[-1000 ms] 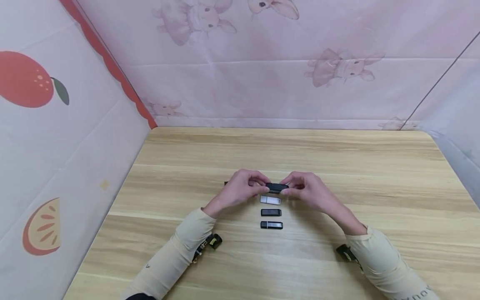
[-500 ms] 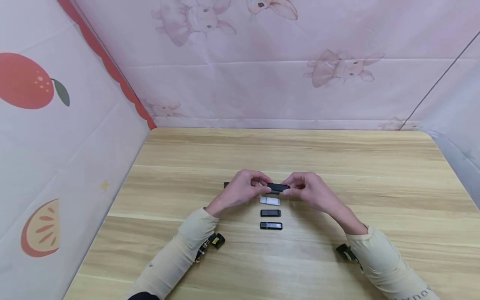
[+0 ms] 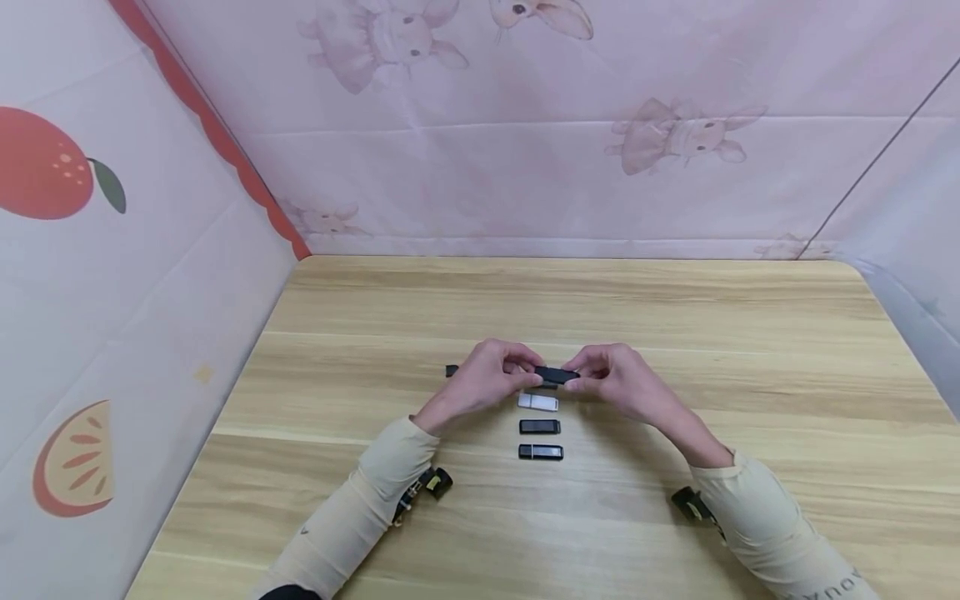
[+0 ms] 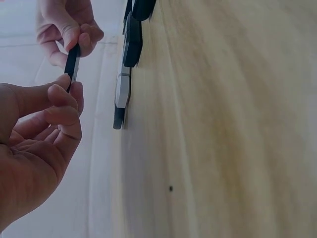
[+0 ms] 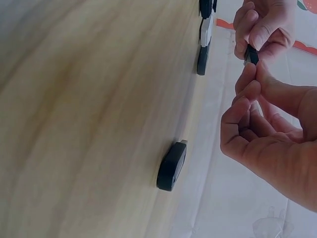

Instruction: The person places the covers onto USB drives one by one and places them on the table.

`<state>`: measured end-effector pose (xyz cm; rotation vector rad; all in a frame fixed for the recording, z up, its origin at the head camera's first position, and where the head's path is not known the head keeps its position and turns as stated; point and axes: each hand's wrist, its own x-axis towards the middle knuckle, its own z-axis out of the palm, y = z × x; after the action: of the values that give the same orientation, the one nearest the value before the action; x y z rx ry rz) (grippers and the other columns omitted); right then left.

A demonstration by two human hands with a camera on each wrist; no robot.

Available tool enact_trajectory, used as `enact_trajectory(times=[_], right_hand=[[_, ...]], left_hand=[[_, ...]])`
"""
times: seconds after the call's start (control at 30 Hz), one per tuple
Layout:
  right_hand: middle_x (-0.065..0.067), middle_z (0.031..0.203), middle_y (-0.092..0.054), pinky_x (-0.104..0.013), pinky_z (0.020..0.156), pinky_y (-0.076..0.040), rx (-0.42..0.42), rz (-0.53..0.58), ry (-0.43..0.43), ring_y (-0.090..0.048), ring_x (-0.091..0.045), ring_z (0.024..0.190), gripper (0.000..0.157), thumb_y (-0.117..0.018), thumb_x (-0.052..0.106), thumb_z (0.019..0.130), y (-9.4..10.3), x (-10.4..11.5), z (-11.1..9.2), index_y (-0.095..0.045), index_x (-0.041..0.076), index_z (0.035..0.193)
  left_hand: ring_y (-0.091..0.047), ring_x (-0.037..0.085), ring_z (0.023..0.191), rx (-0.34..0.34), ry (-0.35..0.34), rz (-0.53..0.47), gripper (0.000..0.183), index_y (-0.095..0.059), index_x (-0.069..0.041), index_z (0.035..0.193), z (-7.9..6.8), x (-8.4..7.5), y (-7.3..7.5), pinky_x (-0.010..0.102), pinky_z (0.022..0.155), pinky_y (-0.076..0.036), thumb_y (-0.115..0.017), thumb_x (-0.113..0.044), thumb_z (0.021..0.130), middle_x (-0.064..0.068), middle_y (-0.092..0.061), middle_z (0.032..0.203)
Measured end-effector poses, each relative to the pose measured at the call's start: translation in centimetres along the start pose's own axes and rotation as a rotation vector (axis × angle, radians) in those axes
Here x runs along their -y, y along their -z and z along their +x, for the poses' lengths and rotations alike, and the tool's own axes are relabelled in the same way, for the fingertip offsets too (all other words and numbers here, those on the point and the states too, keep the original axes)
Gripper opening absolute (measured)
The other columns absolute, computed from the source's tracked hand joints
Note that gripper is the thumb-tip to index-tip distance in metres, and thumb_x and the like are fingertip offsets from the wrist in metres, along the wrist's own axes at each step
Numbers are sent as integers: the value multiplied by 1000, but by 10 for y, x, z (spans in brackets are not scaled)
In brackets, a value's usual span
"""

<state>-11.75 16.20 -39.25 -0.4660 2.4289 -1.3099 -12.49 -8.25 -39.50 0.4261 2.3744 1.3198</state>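
Observation:
A black USB stick (image 3: 557,375) is held level between both hands, close over the table. My left hand (image 3: 483,379) pinches its left end between thumb and fingers, and my right hand (image 3: 621,382) pinches the right end. In the left wrist view the held USB stick (image 4: 73,63) spans the gap between the two hands. Just under it a dark stick (image 3: 551,386) lies on the table, partly hidden. Below that, in a column, lie a silver-white USB stick (image 3: 538,402), a black one (image 3: 540,427) and a black one with a silver band (image 3: 541,452).
Left of the left hand lies another small black stick (image 3: 451,370), mostly hidden in the head view; the right wrist view shows it as a black stick (image 5: 172,166) on the wood. The wooden table (image 3: 712,317) meets a rabbit-print backdrop (image 3: 480,183) behind.
The held USB stick and the left fingers have shifted slightly right, and the stick tilts a little differently. Both hands keep their pinch. The sticks on the table stay in place.

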Motion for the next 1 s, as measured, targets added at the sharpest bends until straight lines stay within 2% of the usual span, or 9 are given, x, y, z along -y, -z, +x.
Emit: enact_trajectory(times=[0.5, 0.77, 0.87, 1.0], right_hand=[[-14, 89, -77, -27, 71, -49, 5, -8, -38, -62, -17, 77, 18, -81, 12, 92, 0, 4, 4, -78, 5, 108], [-12, 93, -80, -32, 79, -49, -4, -12, -28, -68, -19, 85, 15, -80, 14, 94, 0, 3, 12, -78, 7, 108], [-13, 96, -81, -33, 81, -51, -8, -4, -36, -72, -22, 89, 16, -80, 15, 94, -1, 2, 16, -78, 7, 108], [-10, 97, -82, -34, 86, -52, -27, -22, -57, -76, -20, 92, 17, -81, 18, 94, -1, 2, 19, -75, 8, 106]], left_hand=[[-71, 25, 74, -1, 39, -22, 21, -77, -8, 118, 0, -1, 1, 20, 56, -47, -76, -9, 97, 9, -77, 98], [-69, 29, 71, -12, 53, -14, 23, -76, -7, 121, 3, -1, 6, 21, 54, -46, -75, -10, 98, 13, -76, 96], [-66, 26, 67, -32, 27, 18, 23, -76, -6, 120, 4, -1, 8, 21, 53, -46, -75, -9, 97, 13, -77, 96], [-62, 16, 65, -60, 0, 70, 23, -76, -6, 119, 6, -1, 10, 20, 54, -46, -75, -10, 97, 10, -78, 100]])
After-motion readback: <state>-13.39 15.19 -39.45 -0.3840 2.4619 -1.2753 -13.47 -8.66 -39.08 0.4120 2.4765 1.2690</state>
